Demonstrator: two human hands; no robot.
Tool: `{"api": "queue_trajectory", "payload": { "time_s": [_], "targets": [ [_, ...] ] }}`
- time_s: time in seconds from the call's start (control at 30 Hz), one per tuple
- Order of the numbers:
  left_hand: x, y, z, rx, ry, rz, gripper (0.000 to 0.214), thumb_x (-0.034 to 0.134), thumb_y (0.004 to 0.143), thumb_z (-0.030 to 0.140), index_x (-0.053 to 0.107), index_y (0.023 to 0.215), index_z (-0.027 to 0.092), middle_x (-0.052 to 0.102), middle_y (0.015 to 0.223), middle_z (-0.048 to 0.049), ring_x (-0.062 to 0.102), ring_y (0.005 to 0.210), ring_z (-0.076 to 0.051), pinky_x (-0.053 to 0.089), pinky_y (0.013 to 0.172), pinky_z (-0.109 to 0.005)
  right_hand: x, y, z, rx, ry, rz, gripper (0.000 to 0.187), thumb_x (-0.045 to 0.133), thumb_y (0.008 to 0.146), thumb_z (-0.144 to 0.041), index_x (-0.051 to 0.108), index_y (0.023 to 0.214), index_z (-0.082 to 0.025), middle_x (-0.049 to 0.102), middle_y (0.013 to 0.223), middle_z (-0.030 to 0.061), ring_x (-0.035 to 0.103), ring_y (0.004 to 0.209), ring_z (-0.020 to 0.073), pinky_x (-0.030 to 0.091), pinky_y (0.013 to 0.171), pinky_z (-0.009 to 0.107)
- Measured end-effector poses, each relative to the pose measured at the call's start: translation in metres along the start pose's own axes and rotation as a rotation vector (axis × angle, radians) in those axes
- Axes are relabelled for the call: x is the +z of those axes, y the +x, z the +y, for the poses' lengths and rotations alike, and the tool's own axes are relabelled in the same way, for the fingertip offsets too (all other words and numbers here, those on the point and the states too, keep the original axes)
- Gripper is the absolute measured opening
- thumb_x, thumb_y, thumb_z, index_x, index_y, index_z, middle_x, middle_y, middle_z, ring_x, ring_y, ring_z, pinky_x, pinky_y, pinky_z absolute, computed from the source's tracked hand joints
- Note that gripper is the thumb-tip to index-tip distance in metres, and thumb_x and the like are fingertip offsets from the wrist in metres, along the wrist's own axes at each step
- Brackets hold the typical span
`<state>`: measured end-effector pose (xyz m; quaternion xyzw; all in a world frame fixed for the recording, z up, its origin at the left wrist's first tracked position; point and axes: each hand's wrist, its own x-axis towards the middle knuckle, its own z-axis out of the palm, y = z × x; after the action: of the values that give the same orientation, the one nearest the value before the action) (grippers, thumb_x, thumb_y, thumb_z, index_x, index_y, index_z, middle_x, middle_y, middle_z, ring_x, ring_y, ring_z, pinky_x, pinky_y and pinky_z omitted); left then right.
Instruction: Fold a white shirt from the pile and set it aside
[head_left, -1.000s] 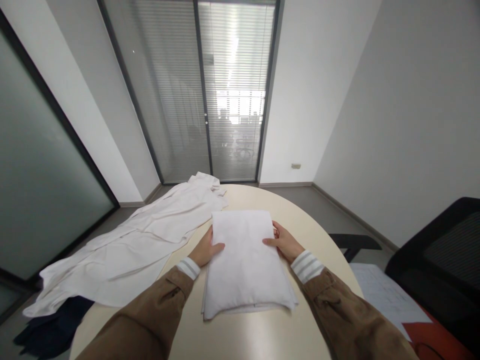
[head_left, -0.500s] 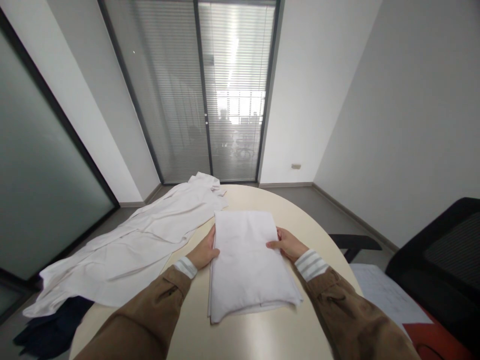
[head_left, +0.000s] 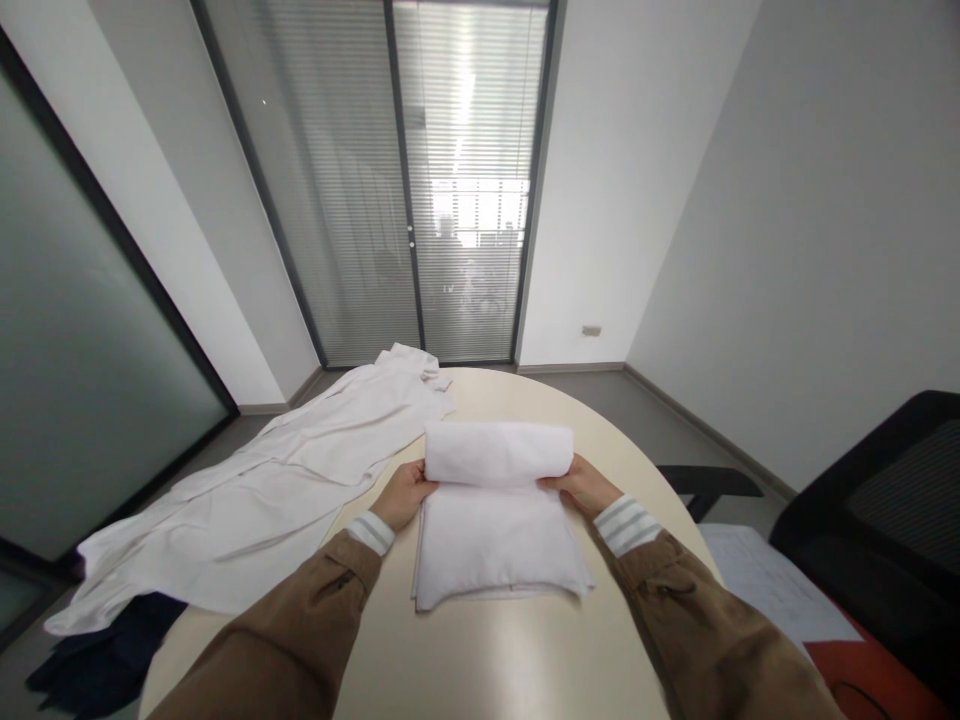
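A folded white garment (head_left: 499,545) lies on the round table in front of me, its far part turned over toward me in a thick fold. My left hand (head_left: 405,490) is closed on the left end of that fold, thumb toward the middle. At the opposite end, my right hand (head_left: 583,485) pinches the fold between thumb and fingers. Some fingertips of both hands are hidden by the cloth. To the left, a second white garment (head_left: 262,500), long and spread out, hangs partly over the table edge.
The pale round table (head_left: 592,420) carries both garments. Dark blue cloth (head_left: 105,655) shows below its left edge. A black chair (head_left: 877,510) stands at the right, near papers (head_left: 780,580) and a red item (head_left: 870,680). Glass doors with blinds (head_left: 465,200) are beyond.
The far part of the folded garment has been turned over toward me, making a thick fold across it. Its near edge has shifted slightly away from me. The spread garment stays put.
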<state>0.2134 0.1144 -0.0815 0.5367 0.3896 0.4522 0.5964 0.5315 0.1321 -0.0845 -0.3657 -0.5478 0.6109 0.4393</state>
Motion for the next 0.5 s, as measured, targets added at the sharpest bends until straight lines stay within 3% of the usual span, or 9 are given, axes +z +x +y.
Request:
{"api": "queue_trajectory", "payload": {
  "time_s": [0.13,0.23,0.3,0.4,0.5],
  "targets": [
    [0.001,-0.001,0.006,0.067,0.116,0.073,0.034,0.082,0.061,0.034,0.076,0.088,0.014,0.078,0.095,-0.0097,0.07,0.098,-0.035,0.05,0.096,-0.051,-0.012,0.005,0.005,-0.119,-0.189,0.054,0.043,0.088,0.056,-0.028,0.077,0.098,-0.022,0.077,0.107,0.0067,0.064,0.116,0.0332,0.043,0.109,0.051],
    [-0.001,-0.001,0.007,0.093,0.105,0.132,0.037,0.081,0.063,0.036,0.076,0.092,0.013,0.078,0.097,-0.0123,0.069,0.103,-0.035,0.051,0.096,-0.05,-0.022,0.008,0.009,-0.074,-0.202,-0.019,0.028,0.087,0.058,-0.036,0.077,0.077,-0.019,0.076,0.108,0.0096,0.068,0.109,0.0347,0.05,0.101,0.05],
    [-0.002,0.0,0.005,0.083,0.021,0.129,0.04,0.083,0.061,0.034,0.076,0.093,0.012,0.077,0.096,-0.0136,0.068,0.105,-0.035,0.051,0.095,-0.048,-0.023,0.008,0.01,-0.015,-0.129,-0.066,0.028,0.087,0.059,-0.039,0.075,0.072,-0.018,0.073,0.117,0.0113,0.069,0.107,0.0344,0.052,0.097,0.049],
    [-0.003,0.001,0.003,0.102,-0.056,0.14,0.043,0.085,0.061,0.034,0.074,0.096,0.013,0.077,0.096,-0.0129,0.067,0.11,-0.033,0.05,0.097,-0.046,-0.017,0.006,0.007,-0.037,-0.097,-0.057,0.04,0.088,0.059,-0.033,0.076,0.096,-0.021,0.068,0.128,0.0101,0.066,0.114,0.0309,0.051,0.1,0.047],
    [-0.003,0.001,0.002,0.13,-0.032,0.132,0.047,0.08,0.07,0.041,0.071,0.107,0.014,0.074,0.114,-0.0142,0.066,0.113,-0.03,0.048,0.101,-0.045,-0.01,0.004,0.003,-0.048,-0.169,-0.053,0.048,0.086,0.065,-0.033,0.073,0.111,-0.023,0.073,0.117,0.0091,0.068,0.11,0.0277,0.051,0.101,0.047]
  ]
}}
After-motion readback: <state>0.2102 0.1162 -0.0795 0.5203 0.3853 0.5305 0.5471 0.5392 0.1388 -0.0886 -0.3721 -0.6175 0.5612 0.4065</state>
